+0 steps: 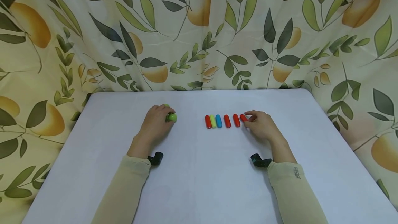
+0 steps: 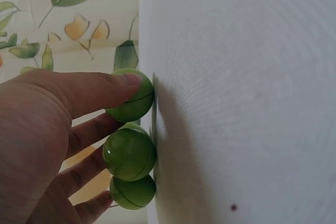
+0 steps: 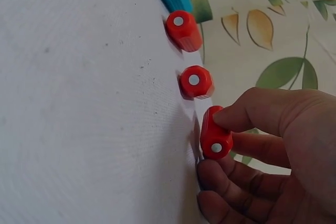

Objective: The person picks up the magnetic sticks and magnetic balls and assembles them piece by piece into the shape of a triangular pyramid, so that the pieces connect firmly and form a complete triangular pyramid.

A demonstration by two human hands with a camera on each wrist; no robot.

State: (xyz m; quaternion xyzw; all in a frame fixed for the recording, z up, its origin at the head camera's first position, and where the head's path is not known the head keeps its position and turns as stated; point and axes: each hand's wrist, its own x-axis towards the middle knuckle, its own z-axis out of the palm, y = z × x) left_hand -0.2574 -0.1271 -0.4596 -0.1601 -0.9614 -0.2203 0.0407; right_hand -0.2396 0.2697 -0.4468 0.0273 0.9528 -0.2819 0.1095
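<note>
My left hand grips several glossy green balls, each with a seam line, at the left side of the table. In the left wrist view the thumb presses on the top ball, while fingers reach behind the lower balls. To the right, my right hand pinches a short red rod with a pale round disc on its end. That rod is tilted and stands at the right end of a row of similar rods. Nearest to it is another red rod, a small gap away.
The row continues leftward with a red rod, a blue rod, a yellow-green rod and a red rod at its left end. A white table lies beneath, with a leaf-patterned curtain behind its far edge.
</note>
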